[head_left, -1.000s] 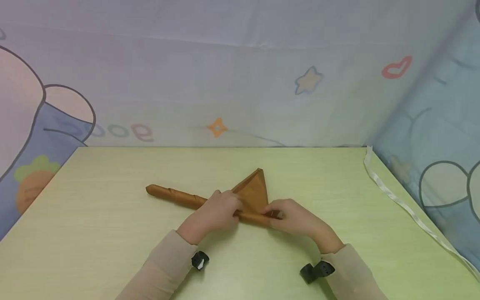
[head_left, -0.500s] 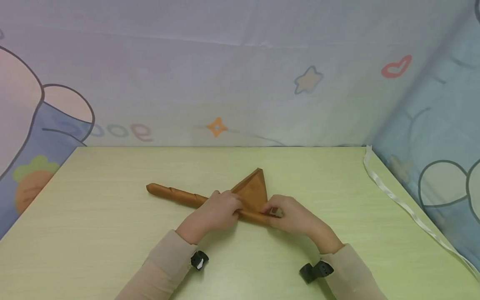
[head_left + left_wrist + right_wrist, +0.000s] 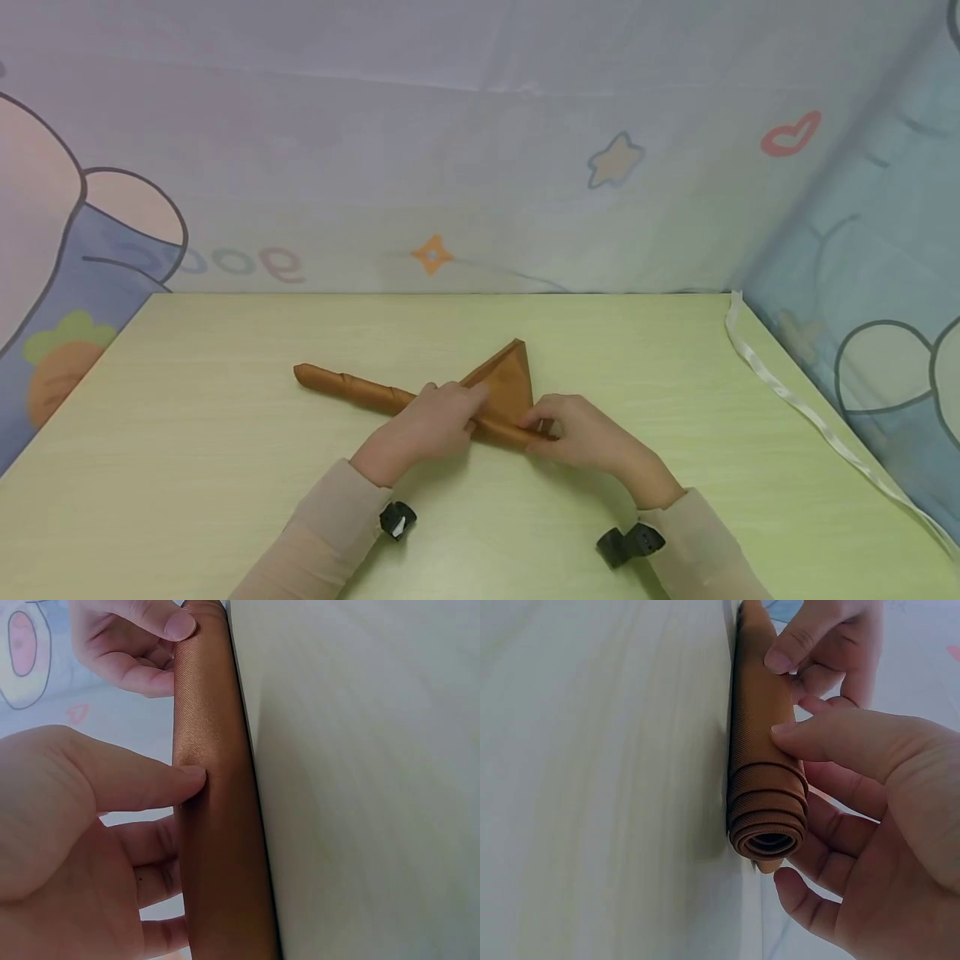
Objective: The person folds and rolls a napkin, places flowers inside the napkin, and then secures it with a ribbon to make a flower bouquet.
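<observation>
A brown cloth napkin lies slantwise on the table, rolled into a long tube with a triangular flap spread out behind it. My left hand grips the middle of the roll, its thumb on the near side and its fingers beyond. At the right end my right hand pinches the tube between thumb and fingers. The right wrist view shows the coiled layers at this end, with a small hollow in the centre. In the left wrist view the rolled cloth looks smooth under both thumbs.
The pale table reaches back to a printed cloth backdrop. Along its right side runs a white ribbon-like strip. A black camera is strapped to each wrist.
The left hand's fingers have shifted slightly, with one stretched onto the flap. The flap's tip has come a little toward me. The right hand has barely moved along the roll's end.
</observation>
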Tool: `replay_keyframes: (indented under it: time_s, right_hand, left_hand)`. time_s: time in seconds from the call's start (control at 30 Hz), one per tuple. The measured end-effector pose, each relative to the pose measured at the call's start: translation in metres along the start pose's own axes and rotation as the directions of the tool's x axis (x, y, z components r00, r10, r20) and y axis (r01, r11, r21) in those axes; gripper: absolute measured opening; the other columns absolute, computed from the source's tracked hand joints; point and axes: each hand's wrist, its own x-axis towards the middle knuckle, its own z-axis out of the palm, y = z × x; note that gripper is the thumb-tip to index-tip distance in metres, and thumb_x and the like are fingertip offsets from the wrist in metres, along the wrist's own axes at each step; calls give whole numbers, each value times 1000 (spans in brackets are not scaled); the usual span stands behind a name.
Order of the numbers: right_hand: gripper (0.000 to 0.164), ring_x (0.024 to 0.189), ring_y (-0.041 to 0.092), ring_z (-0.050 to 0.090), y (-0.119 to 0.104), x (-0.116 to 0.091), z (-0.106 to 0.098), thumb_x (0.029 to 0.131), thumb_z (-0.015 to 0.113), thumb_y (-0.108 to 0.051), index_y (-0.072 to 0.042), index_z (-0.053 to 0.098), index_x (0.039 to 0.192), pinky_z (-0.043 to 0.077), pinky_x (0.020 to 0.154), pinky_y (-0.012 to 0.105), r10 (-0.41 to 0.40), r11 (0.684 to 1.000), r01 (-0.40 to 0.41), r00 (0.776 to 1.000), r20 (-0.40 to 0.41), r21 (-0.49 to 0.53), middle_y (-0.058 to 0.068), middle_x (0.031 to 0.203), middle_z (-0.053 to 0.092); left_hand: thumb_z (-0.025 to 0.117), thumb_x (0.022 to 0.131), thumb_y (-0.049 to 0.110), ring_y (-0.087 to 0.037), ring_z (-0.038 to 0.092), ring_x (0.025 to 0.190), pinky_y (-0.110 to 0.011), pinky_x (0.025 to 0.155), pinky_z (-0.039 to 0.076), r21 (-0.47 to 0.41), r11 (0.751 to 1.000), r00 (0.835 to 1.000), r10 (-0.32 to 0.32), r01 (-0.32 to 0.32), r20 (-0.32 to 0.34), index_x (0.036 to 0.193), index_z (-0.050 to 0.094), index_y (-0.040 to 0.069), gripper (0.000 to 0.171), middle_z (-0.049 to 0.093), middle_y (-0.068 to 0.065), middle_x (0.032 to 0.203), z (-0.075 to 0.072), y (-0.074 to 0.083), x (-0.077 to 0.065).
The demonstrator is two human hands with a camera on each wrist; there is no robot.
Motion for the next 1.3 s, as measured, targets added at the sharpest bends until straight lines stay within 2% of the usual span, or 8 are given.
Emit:
replay_keyframes:
  time_s: [0.1, 0.27, 0.43, 0.63, 0.8, 0.97, 1.1, 1.3]
  right_hand:
    - [17, 81, 11, 60, 0, 0, 0, 84, 70, -6, -3, 71, 100, 50, 70, 25, 2, 1000, -2, 1000, 1, 0, 0, 90, 67]
    - [17, 79, 10, 58, 0, 0, 0, 85, 69, -6, -2, 71, 101, 49, 69, 24, 0, 1000, 0, 1000, 2, -5, 1, 90, 67]
    - [18, 75, 6, 53, 1, 1, -1, 86, 66, -6, -1, 72, 103, 47, 65, 21, -3, 1000, 3, 1000, -1, -10, 1, 91, 68]
    - [21, 76, 7, 53, 2, 0, 0, 88, 64, -8, 0, 71, 106, 46, 67, 23, 17, 1000, -17, 1000, 14, 3, 3, 93, 68]
    - [24, 78, 8, 54, 2, 0, 1, 87, 64, -9, -1, 71, 108, 47, 70, 24, 68, 996, -71, 996, 64, 46, 2, 95, 68]
    - [26, 80, 9, 56, 0, -1, 1, 87, 63, -9, -1, 70, 110, 48, 71, 23, 94, 993, -100, 991, 93, 66, 4, 100, 68]
    - [23, 85, 11, 56, -3, 0, 1, 86, 65, -8, -2, 69, 108, 48, 75, 26, 69, 996, -72, 995, 66, 47, 3, 99, 67]
    - [23, 83, 13, 55, -9, 1, 3, 80, 74, -6, -2, 69, 102, 47, 73, 26, -17, 1000, 17, 1000, 19, -8, 3, 92, 64]
  left_hand:
    - [57, 88, -2, -22, 56, 83, -41, 75, 36, -23, 1000, 1000, 4, -4, -2, 93, 51, 12, 16, 61, 0, 79, -1, 0, -1]
    - [58, 87, -3, -27, 59, 92, -47, 79, 40, -34, 999, 999, 18, -19, -45, 96, 61, 10, 16, 68, -3, 93, -1, 1, -3]
    - [60, 86, 0, -24, 54, 89, -41, 76, 37, -14, 1000, 997, 19, -20, -73, 96, 68, 9, 15, 64, -2, 94, 0, 1, -3]
    - [66, 77, -2, -24, 52, 91, -41, 76, 37, 39, 999, 998, 24, -21, -54, 96, 71, 10, 23, 59, -2, 93, 0, 1, -2]
    - [65, 73, -6, -26, 56, 94, -45, 80, 40, 66, 997, 999, 31, -29, -36, 96, 74, 9, 29, 67, -3, 97, -1, 2, -1]
    - [62, 72, -7, -26, 58, 91, -43, 77, 40, 69, 996, 998, 51, -48, -36, 94, 75, 9, 30, 71, -3, 97, -1, 2, -1]
    - [61, 73, -8, -23, 56, 84, -40, 72, 38, 71, 996, 997, 65, -61, -50, 88, 75, 10, 27, 70, -1, 90, -1, 2, -2]
    - [59, 76, -7, -21, 54, 79, -39, 70, 36, 73, 995, 996, 65, -61, -54, 81, 71, 11, 22, 66, 1, 81, -2, 3, -2]
